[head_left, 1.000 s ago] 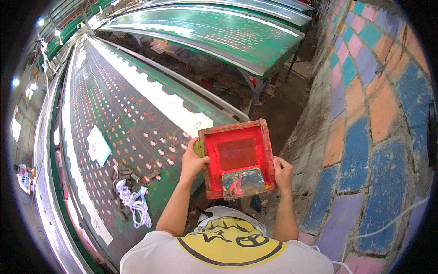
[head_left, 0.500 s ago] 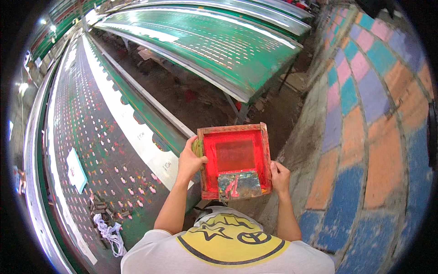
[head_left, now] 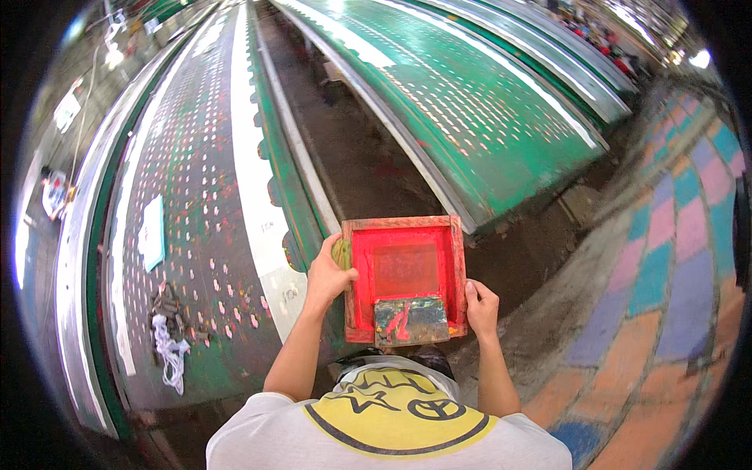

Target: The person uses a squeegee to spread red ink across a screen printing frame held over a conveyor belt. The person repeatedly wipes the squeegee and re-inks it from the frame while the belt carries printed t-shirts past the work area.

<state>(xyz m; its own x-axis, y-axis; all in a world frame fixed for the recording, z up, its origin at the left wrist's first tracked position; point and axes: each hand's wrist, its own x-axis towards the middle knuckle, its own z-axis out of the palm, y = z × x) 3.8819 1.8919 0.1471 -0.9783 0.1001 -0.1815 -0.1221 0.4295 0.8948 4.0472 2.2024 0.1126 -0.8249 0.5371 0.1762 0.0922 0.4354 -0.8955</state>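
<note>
A wooden screen printing frame [head_left: 458,258] with red-stained inner edges and a darker red mesh window is held in front of my chest. My left hand [head_left: 327,274] is closed on its left side, thumb over the rim. A yellow-green piece [head_left: 341,254], whose kind I cannot make out, sits between that hand and the wood. Fingers curled, my right hand [head_left: 481,305] grips the lower right side. Across the frame's lower part lies a paint-smeared squeegee [head_left: 411,319], dark with pink streaks; neither hand touches it.
Left of me runs a long dark printing table [head_left: 196,313] with rows of small prints, a pale blue-white pad [head_left: 153,233] and a white cloth bundle [head_left: 169,352]. A green table [head_left: 501,168] stands ahead right. Painted paving [head_left: 627,290] lies at right.
The view has turned left, so the tables and paving have shifted right in it. Both hands keep their hold on the screen printing frame, and the squeegee stays in place.
</note>
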